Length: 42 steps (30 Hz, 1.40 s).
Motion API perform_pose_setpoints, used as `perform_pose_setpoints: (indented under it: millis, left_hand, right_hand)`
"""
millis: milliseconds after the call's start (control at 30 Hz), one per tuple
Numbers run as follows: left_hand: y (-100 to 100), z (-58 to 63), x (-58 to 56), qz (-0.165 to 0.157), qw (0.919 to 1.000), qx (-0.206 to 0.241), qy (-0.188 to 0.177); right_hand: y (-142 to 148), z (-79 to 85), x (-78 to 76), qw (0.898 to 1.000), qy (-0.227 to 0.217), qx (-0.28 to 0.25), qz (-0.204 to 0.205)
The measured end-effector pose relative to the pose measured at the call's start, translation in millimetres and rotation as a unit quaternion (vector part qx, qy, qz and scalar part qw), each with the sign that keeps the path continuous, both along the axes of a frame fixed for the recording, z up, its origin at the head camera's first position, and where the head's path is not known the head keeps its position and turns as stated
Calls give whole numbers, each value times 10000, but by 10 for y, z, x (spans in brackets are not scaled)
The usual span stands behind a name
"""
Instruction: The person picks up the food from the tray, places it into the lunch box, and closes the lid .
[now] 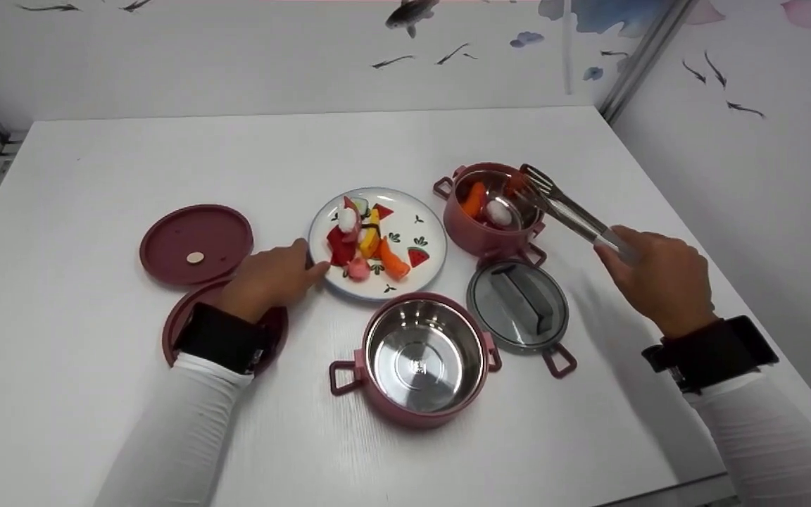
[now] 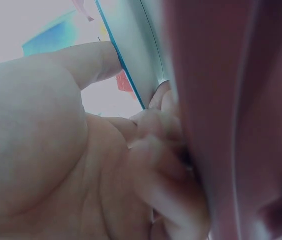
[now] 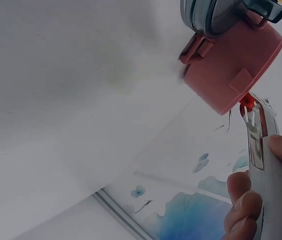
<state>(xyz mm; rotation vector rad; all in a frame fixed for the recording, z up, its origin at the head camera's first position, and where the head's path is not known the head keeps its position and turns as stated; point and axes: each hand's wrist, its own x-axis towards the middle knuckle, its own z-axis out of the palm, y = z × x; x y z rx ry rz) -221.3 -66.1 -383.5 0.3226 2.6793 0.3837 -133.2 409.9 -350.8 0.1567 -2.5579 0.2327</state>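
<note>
My left hand (image 1: pixel 268 282) pinches the left rim of a white patterned plate (image 1: pixel 428 225), thumb over the edge and fingers beneath. Toy food lies on the plate, including a red piece (image 1: pixel 341 249) and an orange one (image 1: pixel 395 262). My right hand (image 1: pixel 662 278) grips metal tongs (image 1: pixel 581 222) by their pale handle. Their tips reach over the rim of the far pink pot (image 1: pixel 470 236), with a red piece (image 3: pixel 248 101) between them. Inside that pot lie an orange piece (image 1: pixel 474 201) and a white rounded piece (image 1: pixel 499 211).
A second pink pot (image 1: pixel 412 417) with a steel inside stands in front of the plate. Beside it rests a grey lid (image 1: pixel 492 310) with a bar handle. Two dark red discs, one far (image 1: pixel 166 243) and one near (image 1: pixel 279 334), lie at left, the near one partly under my left arm.
</note>
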Motion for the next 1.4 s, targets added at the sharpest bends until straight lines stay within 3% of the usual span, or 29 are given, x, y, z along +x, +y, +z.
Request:
perform_pose_setpoints:
  millis: [367, 567, 700, 900, 1167, 1400]
  left_hand:
    - [-17, -17, 0, 28, 10000, -34, -7]
    - [-19, -18, 0, -2, 10000, -42, 36]
    - [-23, -11, 1, 6, 10000, -57, 67]
    - [-21, 2, -2, -12, 10000, -26, 82]
    - [-29, -34, 2, 2, 10000, -4, 51]
    - [-1, -34, 9, -5, 10000, 3, 26]
  right_hand:
    - [-135, 21, 14, 9998, 75, -120, 148]
    - [-392, 27, 58, 9978, 57, 0, 658]
    - [-629, 32, 122, 9931, -140, 173, 1151]
    - [-908, 18, 203, 9866, -575, 256, 1506]
    - [-1116, -57, 165, 9806, -1006, 322, 1653]
    - [-1144, -102, 149, 9788, -1318, 416, 1511]
